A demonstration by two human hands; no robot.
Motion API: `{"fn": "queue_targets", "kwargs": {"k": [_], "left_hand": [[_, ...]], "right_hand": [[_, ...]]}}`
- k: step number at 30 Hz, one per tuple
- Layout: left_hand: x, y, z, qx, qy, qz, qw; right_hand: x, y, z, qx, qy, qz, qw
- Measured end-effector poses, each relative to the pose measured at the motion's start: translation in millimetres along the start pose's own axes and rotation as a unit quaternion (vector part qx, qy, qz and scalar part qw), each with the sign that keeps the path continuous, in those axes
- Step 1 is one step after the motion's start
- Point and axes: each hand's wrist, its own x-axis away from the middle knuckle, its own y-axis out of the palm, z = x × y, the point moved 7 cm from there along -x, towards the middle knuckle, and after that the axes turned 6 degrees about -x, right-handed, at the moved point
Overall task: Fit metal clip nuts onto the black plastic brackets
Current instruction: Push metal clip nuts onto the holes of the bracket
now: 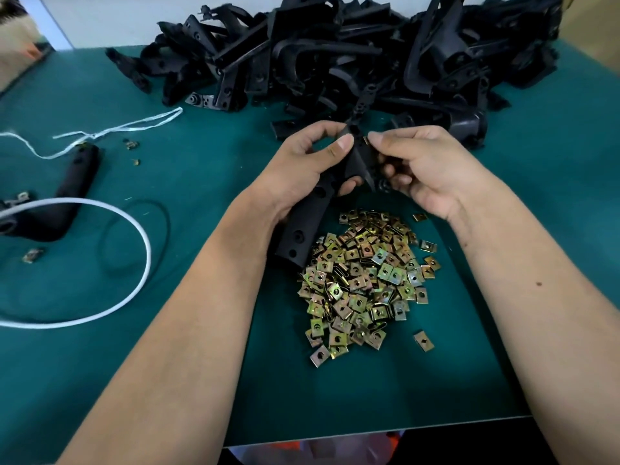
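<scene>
Both hands up over the green counter (201, 330), working one black bracket (307, 226) btwn them. Left hand (302, 169) grips the bracket's upper part, fingers curled round it, thumb laid flat on its face; the lower end w/ its holes sticks down toward the clip nuts. Right hand (426, 169) pinches a small clip nut (365, 139) btwn thumb and forefinger, right at the bracket's edge near the top; other fingers curled under. Can't tell if the nut is seated on the bracket or just touching.

Pile of loose clip nuts (365, 283) lies on the counter just below the hands, gold-ish metal, a few strays round it. Big heap of black brackets (335, 52) at the far side. Off to the left: another bracket (75, 176) lying flat, white cord loop (141, 243), thin white string (127, 127).
</scene>
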Motion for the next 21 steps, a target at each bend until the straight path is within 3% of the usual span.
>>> {"fn": "queue_targets", "kwargs": {"k": [15, 21], "left_hand": [[2.8, -6.4, 3.0, -0.029, -0.013, 0.007, 0.999], [5.8, -17.1, 12.6, -0.042, 0.026, 0.034, 0.998]], "right_hand": [[2.8, 7.9, -4.3, 0.069, -0.059, 0.029, 0.995], [5.2, 18.7, -13.2, 0.164, -0.168, 0.032, 0.971]]}}
